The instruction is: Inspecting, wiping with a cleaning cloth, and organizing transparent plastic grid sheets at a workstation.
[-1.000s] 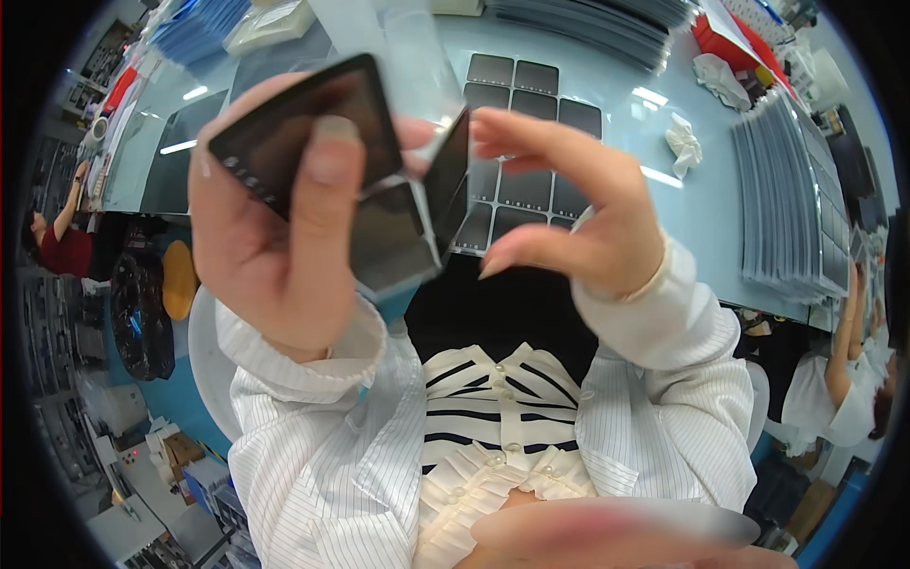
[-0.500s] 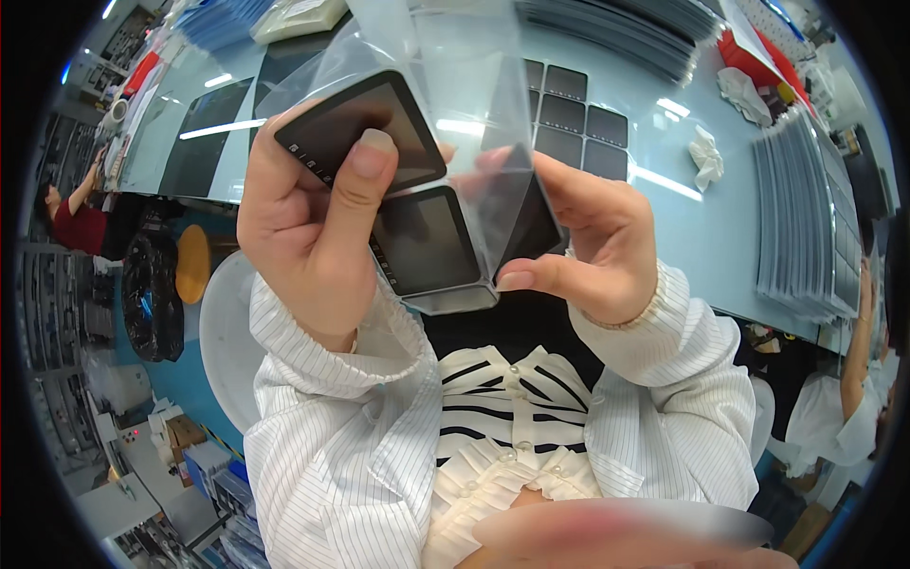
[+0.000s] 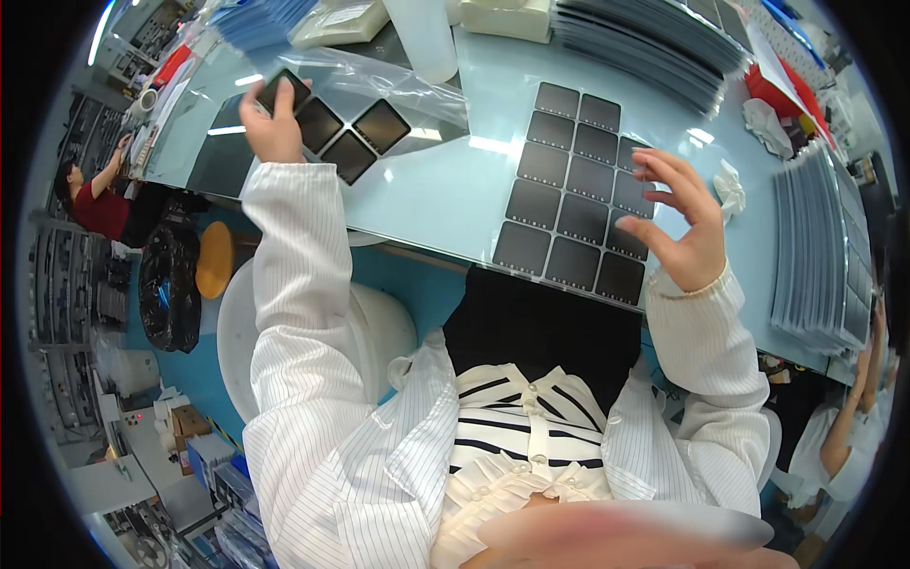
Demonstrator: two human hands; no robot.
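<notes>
While the left hand [image 3: 273, 136] pinches the far-left corner of a sheet [image 3: 320, 123] of four dark squares at the left of the counter [image 3: 427, 194], beside clear film [image 3: 428, 95], the right hand [image 3: 690, 237], thumb and fingers spread, hangs by the right edge of a grid [image 3: 559, 204] of similar squares; I cannot tell whether they touch.
</notes>
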